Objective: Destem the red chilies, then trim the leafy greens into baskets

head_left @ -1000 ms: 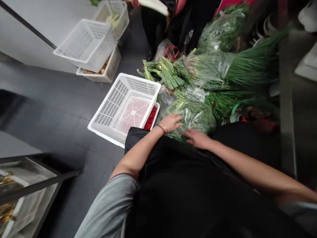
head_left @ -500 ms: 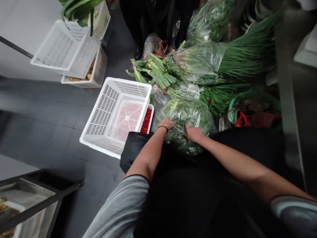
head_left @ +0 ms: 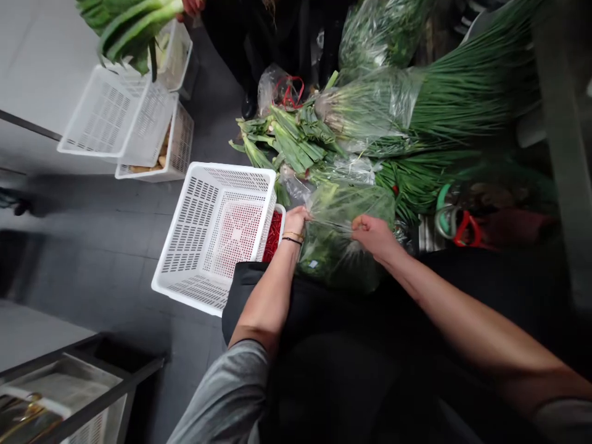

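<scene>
A clear plastic bag of leafy greens (head_left: 340, 237) is held in front of my black apron. My left hand (head_left: 296, 220) is closed on the bag's left edge, and my right hand (head_left: 372, 235) is fisted on its plastic at the right. Just left of my left hand stands an empty white perforated basket (head_left: 194, 240), stacked on another basket that holds red chillies (head_left: 274, 234).
Bagged chives (head_left: 416, 108), leeks (head_left: 289, 139) and more bagged greens lie on the dark floor beyond. Stacked white baskets (head_left: 120, 117) stand at far left, where another person's hand holds leeks (head_left: 132, 21). A metal rack (head_left: 69, 394) is at bottom left.
Both hands went from lying flat on the bag of greens to gripping its plastic and lifting it toward me. The other person's leeks moved into view at top left.
</scene>
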